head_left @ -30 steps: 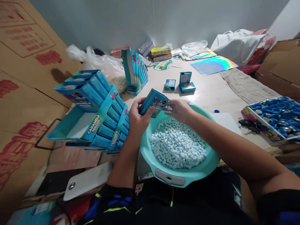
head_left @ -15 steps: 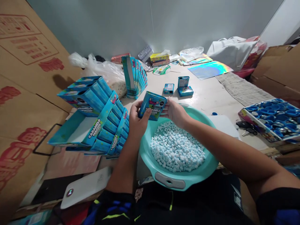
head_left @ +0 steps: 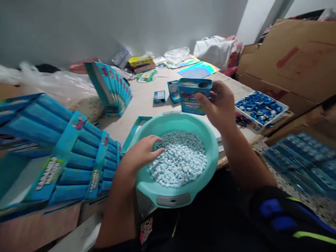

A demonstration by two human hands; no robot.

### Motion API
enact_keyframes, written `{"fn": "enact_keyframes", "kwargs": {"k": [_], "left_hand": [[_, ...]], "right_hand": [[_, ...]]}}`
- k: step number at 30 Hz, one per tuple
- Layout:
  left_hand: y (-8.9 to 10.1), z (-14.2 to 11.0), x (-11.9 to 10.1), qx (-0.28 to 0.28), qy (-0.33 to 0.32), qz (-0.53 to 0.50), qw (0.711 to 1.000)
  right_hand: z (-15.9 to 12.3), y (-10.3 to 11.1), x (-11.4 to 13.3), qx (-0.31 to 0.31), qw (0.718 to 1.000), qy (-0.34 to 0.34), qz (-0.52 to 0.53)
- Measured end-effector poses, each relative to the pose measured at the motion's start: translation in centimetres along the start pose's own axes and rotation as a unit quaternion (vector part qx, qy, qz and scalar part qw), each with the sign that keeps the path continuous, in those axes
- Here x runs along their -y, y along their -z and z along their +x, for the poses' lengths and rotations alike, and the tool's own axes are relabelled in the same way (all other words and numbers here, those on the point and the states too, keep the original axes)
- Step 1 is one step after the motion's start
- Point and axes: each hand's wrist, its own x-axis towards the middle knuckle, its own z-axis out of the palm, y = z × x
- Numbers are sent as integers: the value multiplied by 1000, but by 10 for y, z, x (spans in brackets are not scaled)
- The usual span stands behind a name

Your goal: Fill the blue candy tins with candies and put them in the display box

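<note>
My right hand (head_left: 219, 105) grips a blue candy box (head_left: 193, 107) upright above the far right rim of a turquoise basin (head_left: 176, 122). A dark round hole shows in the box's top. Small white and pale blue candies (head_left: 181, 157) fill the bottom of the basin. Over its left side hangs my left hand (head_left: 143, 152), empty, with thumb and fingers apart. Just beyond the held box stands another blue box (head_left: 173, 91), partly hidden by it. A smaller-looking blue box (head_left: 159, 97) lies to its left on the table.
Blue display trays of boxes (head_left: 78, 150) lean at the left. Behind them stands a fan of flat blue cartons (head_left: 112, 87). A white tray of blue caps (head_left: 261, 106) sits at the right table edge. Cardboard boxes (head_left: 296, 66) and packed blue boxes (head_left: 301, 164) are farther right.
The candy box has passed from my left hand to my right and moved right. My left hand has let go and come down over the basin's left side. The view has turned right.
</note>
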Motion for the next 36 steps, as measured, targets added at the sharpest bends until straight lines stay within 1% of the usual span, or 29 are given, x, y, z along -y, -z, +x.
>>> {"fn": "enact_keyframes", "kwargs": {"k": [1, 3, 5, 7, 9, 12, 15, 16, 18, 20, 21, 22, 23, 24, 25, 27, 28, 30, 33, 36], "left_hand": [[0, 1, 0, 21, 8, 20, 1000], [1, 4, 1, 58, 30, 38, 997], [1, 6, 5, 79, 46, 40, 995], [1, 9, 10, 88, 50, 34, 994], [1, 13, 13, 95, 51, 25, 994], [3, 18, 12, 111, 56, 13, 992], [6, 20, 7, 113, 58, -9, 992], [7, 20, 5, 121, 59, -18, 991], [12, 21, -1, 158, 75, -20, 984], [20, 25, -11, 186, 101, 24, 977], [24, 30, -18, 179, 102, 60, 977], [28, 37, -27, 158, 90, 97, 979], [31, 47, -37, 123, 58, 127, 983], [32, 59, -48, 92, 12, 141, 986], [31, 72, -59, 76, -34, 142, 986], [22, 97, -78, 92, -110, 113, 983], [14, 107, -86, 107, -128, 101, 981], [-7, 122, -93, 140, -138, 96, 976], [-35, 128, -91, 181, -149, 110, 966], [-48, 127, -86, 191, -141, 105, 966]], "right_hand": [[-2, 19, -10, -35, 998, 3, -43], [-8, 53, -35, -79, 989, -6, -125], [-18, 76, -60, -102, 979, -28, -175], [-29, 87, -81, -114, 974, -50, -191], [-39, 92, -96, -117, 973, -69, -187], [-50, 98, -106, -128, 976, -100, -142], [-59, 115, -114, -147, 981, -95, -84], [-63, 123, -118, -157, 981, -86, -73], [-69, 139, -130, -192, 976, -79, -61], [-74, 153, -146, -247, 963, -97, -53], [-75, 158, -155, -278, 953, -109, -47], [-76, 161, -163, -307, 943, -121, -41], [-76, 163, -170, -334, 933, -131, -34], [-75, 164, -175, -355, 924, -137, -30], [-75, 164, -178, -368, 919, -140, -29], [-74, 162, -179, -368, 919, -138, -40], [-74, 161, -178, -361, 921, -136, -49], [-75, 158, -174, -350, 926, -131, -60], [-76, 157, -170, -346, 926, -133, -66], [-75, 159, -169, -341, 926, -140, -77]]}}
